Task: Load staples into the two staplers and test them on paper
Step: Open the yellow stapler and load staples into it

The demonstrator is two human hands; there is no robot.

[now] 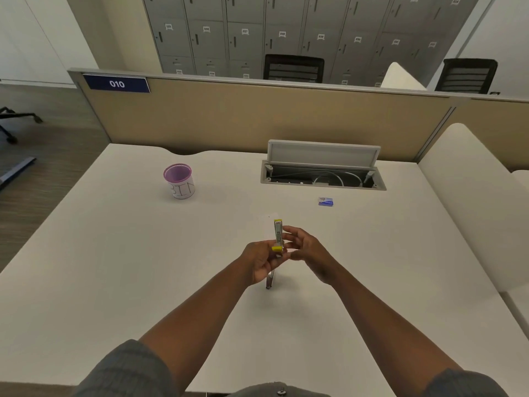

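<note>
Head view, one frame. Both hands are raised above the white tabletop (114, 253), meeting near its middle.

Left hand (262, 263): grip closed on the stapler (277, 239), fingers and thumb curled round its mid-section. The stapler is yellow and metal and swung open: one arm points up and away from the grip, with a yellow tip at its far end; the other metal arm hangs down below the grip, its lower end close to the tabletop, though contact cannot be told. A yellow end piece sits right at the grip.

Right hand (307, 250): fingers loosely spread, fingertips touching the stapler's upper arm just beside the left grip. Whether it pinches anything cannot be told; the view is too small there.

Beyond the grip and to its right: a small blue staple box (325, 201) flat on the tabletop, well apart from the hands. Beyond and to the left: a purple mesh cup (179, 181) with a white label marked "BIN", upright. Farther back right, an open cable hatch (323, 167) set in the tabletop, lid raised.
</note>
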